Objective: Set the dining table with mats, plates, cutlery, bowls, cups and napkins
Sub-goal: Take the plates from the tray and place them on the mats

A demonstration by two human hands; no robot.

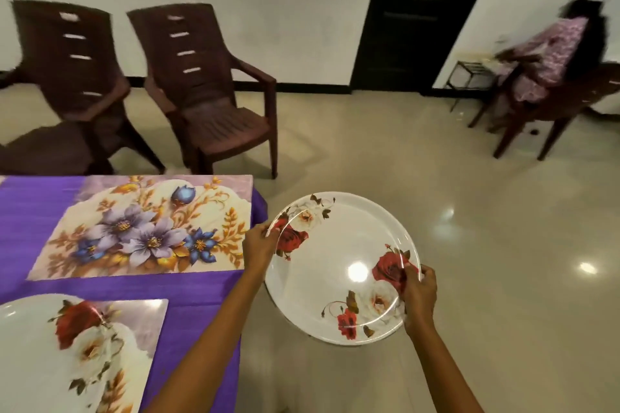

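Observation:
A white plate with red and white roses point(342, 258) hangs in the air over the floor, just right of the table's corner. My left hand point(260, 246) grips its left rim and my right hand point(419, 295) grips its right rim. On the purple tablecloth point(30, 208) lies a floral mat point(147, 228) with nothing on it. Nearer to me, a second mat point(147, 315) carries another rose plate point(67, 355) at the lower left.
Two brown plastic chairs point(208, 90) point(77, 77) stand beyond the table. A person sits on a chair point(553, 77) at the far right, beside a dark door point(422, 17). Glossy tiled floor point(486, 245) spreads right of the table.

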